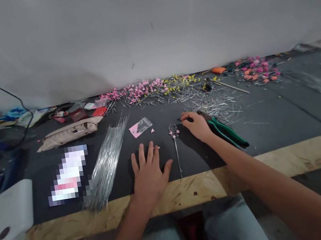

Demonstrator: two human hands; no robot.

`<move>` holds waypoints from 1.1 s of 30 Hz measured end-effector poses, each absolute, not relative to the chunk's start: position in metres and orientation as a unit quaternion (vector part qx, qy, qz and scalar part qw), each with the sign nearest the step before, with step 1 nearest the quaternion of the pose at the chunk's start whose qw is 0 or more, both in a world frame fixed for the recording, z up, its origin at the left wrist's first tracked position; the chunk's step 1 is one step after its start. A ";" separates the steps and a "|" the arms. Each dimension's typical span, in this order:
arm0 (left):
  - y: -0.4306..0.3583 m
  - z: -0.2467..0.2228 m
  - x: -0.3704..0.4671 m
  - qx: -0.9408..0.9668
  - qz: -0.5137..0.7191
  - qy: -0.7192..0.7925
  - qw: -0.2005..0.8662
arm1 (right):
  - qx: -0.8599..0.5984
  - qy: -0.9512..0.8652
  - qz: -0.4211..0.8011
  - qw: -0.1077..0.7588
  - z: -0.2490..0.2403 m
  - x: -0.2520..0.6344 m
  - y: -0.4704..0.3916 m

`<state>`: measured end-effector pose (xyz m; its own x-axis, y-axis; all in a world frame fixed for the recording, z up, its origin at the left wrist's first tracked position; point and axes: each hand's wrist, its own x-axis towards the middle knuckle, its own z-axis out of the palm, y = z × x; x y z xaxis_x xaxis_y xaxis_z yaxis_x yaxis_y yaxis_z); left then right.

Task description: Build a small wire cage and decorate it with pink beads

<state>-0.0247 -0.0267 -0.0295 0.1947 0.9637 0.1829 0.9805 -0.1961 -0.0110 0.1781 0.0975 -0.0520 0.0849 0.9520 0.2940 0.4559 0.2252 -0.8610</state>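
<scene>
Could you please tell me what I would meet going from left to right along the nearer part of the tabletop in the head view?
White device with a cable → bundle of silver wires → left hand → wire piece with pink bits → right hand → green-handled pliers.

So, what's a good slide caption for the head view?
Left grip spread over the dark worktop, right grip beside a wire piece with pink bits, green-handled pliers nearby.
</scene>
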 end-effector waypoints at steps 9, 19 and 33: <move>-0.028 -0.031 -0.026 -0.769 -0.084 -0.631 0.061 | -0.558 -0.612 0.266 0.495 -0.056 0.178 0.099; -0.026 -0.033 -0.027 -0.766 -0.081 -0.635 0.063 | -0.555 -0.605 0.265 0.506 -0.058 0.179 0.100; -0.027 -0.034 -0.028 -0.758 -0.085 -0.644 0.057 | -0.561 -0.604 0.274 0.495 -0.058 0.179 0.100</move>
<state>-0.0277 -0.0265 -0.0343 0.1562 0.9667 0.2025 0.9861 -0.1644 0.0239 0.1794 0.1002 -0.0576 0.1190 0.9494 0.2908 0.4058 0.2208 -0.8869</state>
